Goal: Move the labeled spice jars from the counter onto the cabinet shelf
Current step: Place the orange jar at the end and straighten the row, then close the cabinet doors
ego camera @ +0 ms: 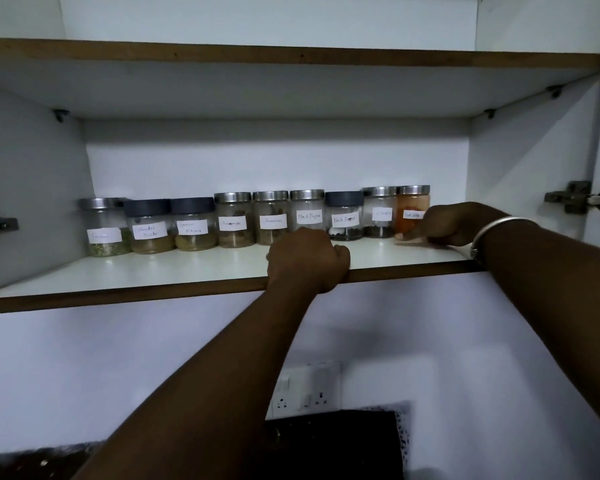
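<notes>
Right hand (455,224) set against chilli jar (413,205), grip unclear, left hand (305,262) fisted on shelf (153,271); jar could be shoved over.

White shelf (153,271), brown front edge. Nine jars in single row along back, side by side, all upright, paper labels facing out. From left: steel-lid jar (104,225) of green seeds; two dark-lid jars (149,226) (193,223) of brown powder; three steel-lid jars (234,220) (271,218) (307,211); dark-lid jar (345,216); steel-lid jar (380,213); red-powder jar (413,209). Left hand (307,261), fingers curled, on front edge. Right hand (454,225) on shelf, against red-powder jar; grip unclear.
</notes>
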A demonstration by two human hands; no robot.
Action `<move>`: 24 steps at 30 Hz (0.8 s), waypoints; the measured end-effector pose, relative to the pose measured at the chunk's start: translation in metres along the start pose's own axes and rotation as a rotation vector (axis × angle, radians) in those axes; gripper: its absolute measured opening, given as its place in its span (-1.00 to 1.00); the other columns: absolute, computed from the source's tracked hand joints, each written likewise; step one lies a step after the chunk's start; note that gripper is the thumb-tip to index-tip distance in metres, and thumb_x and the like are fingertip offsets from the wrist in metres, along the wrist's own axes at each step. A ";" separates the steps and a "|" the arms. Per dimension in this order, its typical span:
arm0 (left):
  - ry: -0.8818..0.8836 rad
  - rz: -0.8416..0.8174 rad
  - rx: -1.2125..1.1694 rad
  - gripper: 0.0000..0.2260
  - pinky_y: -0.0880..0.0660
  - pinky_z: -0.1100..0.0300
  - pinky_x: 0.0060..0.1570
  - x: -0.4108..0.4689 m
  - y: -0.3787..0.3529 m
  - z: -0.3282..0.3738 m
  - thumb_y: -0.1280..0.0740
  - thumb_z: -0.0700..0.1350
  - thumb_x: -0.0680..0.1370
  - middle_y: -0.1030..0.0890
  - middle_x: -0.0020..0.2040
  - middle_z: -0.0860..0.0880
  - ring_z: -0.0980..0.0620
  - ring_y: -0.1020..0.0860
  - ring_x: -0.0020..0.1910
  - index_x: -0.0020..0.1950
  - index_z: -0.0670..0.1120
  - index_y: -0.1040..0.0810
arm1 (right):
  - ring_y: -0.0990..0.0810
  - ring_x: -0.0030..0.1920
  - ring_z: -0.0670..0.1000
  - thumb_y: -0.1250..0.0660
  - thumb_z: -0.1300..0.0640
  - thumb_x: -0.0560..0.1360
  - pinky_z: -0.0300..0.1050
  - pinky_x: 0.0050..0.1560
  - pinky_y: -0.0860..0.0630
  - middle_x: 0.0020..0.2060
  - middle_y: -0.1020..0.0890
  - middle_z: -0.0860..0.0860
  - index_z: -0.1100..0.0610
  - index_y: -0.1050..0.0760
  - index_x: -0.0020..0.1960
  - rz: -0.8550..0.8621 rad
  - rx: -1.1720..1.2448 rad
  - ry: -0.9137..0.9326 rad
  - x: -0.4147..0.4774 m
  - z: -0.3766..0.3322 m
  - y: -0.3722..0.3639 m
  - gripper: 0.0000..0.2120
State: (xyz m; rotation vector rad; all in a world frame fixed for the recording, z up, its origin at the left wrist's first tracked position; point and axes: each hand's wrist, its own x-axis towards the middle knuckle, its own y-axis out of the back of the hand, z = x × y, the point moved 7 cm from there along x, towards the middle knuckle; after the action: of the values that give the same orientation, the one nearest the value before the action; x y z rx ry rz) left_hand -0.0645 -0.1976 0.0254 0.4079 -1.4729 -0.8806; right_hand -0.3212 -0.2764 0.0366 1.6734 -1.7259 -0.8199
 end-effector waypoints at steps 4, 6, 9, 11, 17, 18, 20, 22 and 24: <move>0.069 -0.047 -0.124 -0.55 -0.51 0.09 -0.10 -0.004 0.005 -0.004 -0.12 0.16 0.47 -0.70 0.04 -0.05 -0.13 -0.64 0.05 0.10 0.01 -0.70 | -0.40 0.44 0.11 -0.37 -0.47 0.36 0.04 0.49 -0.32 0.44 -0.44 0.01 0.05 -0.44 0.47 -0.085 -0.203 0.115 -0.048 -0.049 -0.046 -0.14; 0.100 -0.022 -0.350 -0.63 -0.58 0.07 -0.05 -0.008 0.017 -0.010 -0.18 0.10 0.50 -0.72 -0.05 -0.05 -0.10 -0.65 -0.01 -0.02 -0.03 -0.72 | -0.33 0.53 0.08 -0.13 -0.65 0.33 0.05 0.54 -0.24 0.56 -0.33 -0.04 -0.04 -0.31 0.58 -0.114 -0.299 0.236 -0.072 -0.074 -0.072 0.01; 0.113 0.026 -0.743 -0.76 -0.54 0.14 -0.05 -0.019 0.033 -0.022 -0.25 -0.09 0.50 -0.72 -0.15 0.02 0.03 -0.65 -0.09 -0.07 -0.03 -0.73 | -0.41 0.48 0.13 -0.05 -0.63 0.39 0.05 0.45 -0.36 0.54 -0.38 0.09 0.10 -0.39 0.53 -0.033 -0.272 0.331 -0.105 -0.101 -0.097 0.01; 0.133 0.054 -0.892 -0.77 -0.49 0.19 -0.07 -0.036 0.043 -0.032 -0.25 -0.21 0.53 -0.68 -0.19 0.04 0.09 -0.63 -0.14 -0.02 -0.07 -0.70 | -0.46 0.41 0.12 -0.19 -0.49 0.49 -0.04 0.24 -0.42 0.49 -0.44 0.06 0.13 -0.42 0.49 0.079 -0.113 0.369 -0.128 -0.111 -0.105 -0.15; 0.163 0.180 -1.110 -0.72 -0.52 0.16 0.18 -0.106 0.085 -0.063 -0.22 0.02 0.68 -0.72 0.07 0.07 0.21 -0.63 0.10 0.16 -0.05 -0.69 | -0.44 0.43 -0.07 -0.39 -0.27 0.51 -0.03 0.37 -0.44 0.39 -0.51 -0.16 -0.03 -0.42 0.42 0.241 0.382 0.660 -0.197 -0.139 -0.151 -0.44; 0.164 0.186 -1.150 -0.65 -0.53 0.09 0.25 -0.119 0.093 -0.066 -0.18 0.11 0.68 -0.71 0.13 0.06 0.19 -0.61 0.18 0.20 -0.02 -0.67 | -0.43 0.42 -0.11 -0.40 -0.25 0.51 0.02 0.41 -0.45 0.34 -0.52 -0.25 -0.11 -0.43 0.37 0.233 0.476 0.714 -0.208 -0.145 -0.161 -0.51; 0.135 0.215 -1.201 -0.56 -0.51 0.05 0.31 -0.151 0.115 -0.072 -0.08 0.18 0.68 -0.66 0.26 0.03 0.13 -0.56 0.31 0.31 -0.01 -0.61 | -0.43 0.39 -0.22 -0.38 -0.21 0.52 0.01 0.44 -0.44 0.24 -0.50 -0.42 -0.28 -0.40 0.31 0.195 0.616 0.828 -0.241 -0.159 -0.184 -0.61; 0.108 0.270 -1.241 -0.51 -0.49 0.11 0.33 -0.185 0.140 -0.077 -0.02 0.16 0.68 -0.62 0.35 0.01 0.10 -0.53 0.38 0.40 -0.04 -0.55 | -0.41 0.41 -0.32 -0.39 -0.23 0.53 -0.09 0.45 -0.42 0.29 -0.49 -0.45 -0.29 -0.37 0.37 0.149 0.717 0.920 -0.273 -0.174 -0.208 -0.56; 0.098 0.321 -1.240 -0.51 -0.44 0.08 0.41 -0.216 0.163 -0.084 0.02 0.14 0.68 -0.58 0.40 0.02 0.09 -0.50 0.42 0.44 -0.04 -0.50 | -0.40 0.46 -0.25 -0.36 -0.29 0.49 -0.07 0.48 -0.40 0.40 -0.48 -0.32 -0.16 -0.36 0.49 0.131 0.798 0.983 -0.300 -0.190 -0.226 -0.39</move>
State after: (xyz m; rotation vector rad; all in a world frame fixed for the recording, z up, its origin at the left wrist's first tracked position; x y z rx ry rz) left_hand 0.0856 0.0391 -0.0127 -0.6764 -0.6483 -1.2881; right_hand -0.0213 0.0142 -0.0169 1.8878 -1.4166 0.7910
